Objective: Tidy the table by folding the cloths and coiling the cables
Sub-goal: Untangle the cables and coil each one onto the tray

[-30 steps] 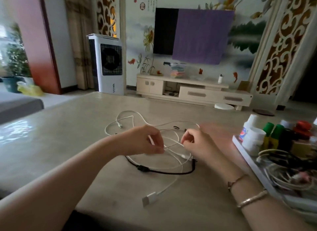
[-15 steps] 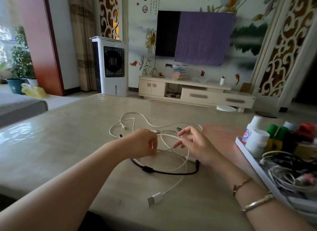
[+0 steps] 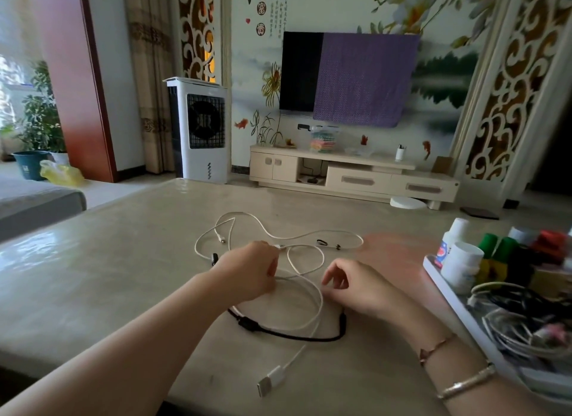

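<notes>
A thin white cable (image 3: 309,251) lies in loose loops in the middle of the beige table (image 3: 108,276), with its USB plug (image 3: 270,380) near the front edge. A black cable (image 3: 294,335) curves under it. My left hand (image 3: 247,273) pinches the white cable near one small end. My right hand (image 3: 359,287) hovers beside the loops with fingers loosely curled, holding nothing that I can see. A second white cable (image 3: 235,227) loops farther back.
A white tray (image 3: 445,288) at the right holds white bottles (image 3: 461,261), green and red items, and a tangle of cables (image 3: 523,319). Beyond the table stand an air cooler (image 3: 201,131), a TV cabinet and a wall TV half covered by a purple cloth (image 3: 362,78).
My right hand has let go of the white cable and drawn back toward me. The left hand keeps its pinch and has shifted slightly left. The camera tilted up a little.
</notes>
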